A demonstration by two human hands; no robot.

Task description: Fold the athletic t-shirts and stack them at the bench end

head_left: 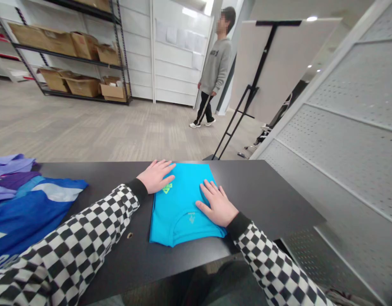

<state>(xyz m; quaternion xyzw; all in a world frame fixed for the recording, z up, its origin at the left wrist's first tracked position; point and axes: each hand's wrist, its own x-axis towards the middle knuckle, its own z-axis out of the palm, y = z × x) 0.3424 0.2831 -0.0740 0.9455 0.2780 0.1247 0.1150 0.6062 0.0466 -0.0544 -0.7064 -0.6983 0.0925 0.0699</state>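
Well, both hands lie open and flat on a folded turquoise shirt (183,204), pressing on it without gripping. The left hand (156,176) rests with its fingers spread at the shirt's far edge, just above a small green logo (166,188). The right hand (217,204) sits on the shirt's right side, its fingers angled toward the far edge. The shirt lies on a black table (256,195), between the two forearms, with a curved seam at its near end. Both arms wear checkered black-and-white sleeves (71,242) with black cuffs. Left of the left forearm, a heap of blue and purple clothes (24,199) lies on the table, nearly touching the sleeve. Beyond the table, another person (215,68) in a grey sweatshirt stands on carpet (87,127) near a white board (294,63) on a black stand. Metal shelves (68,55) hold cardboard boxes (84,87) against the far wall.
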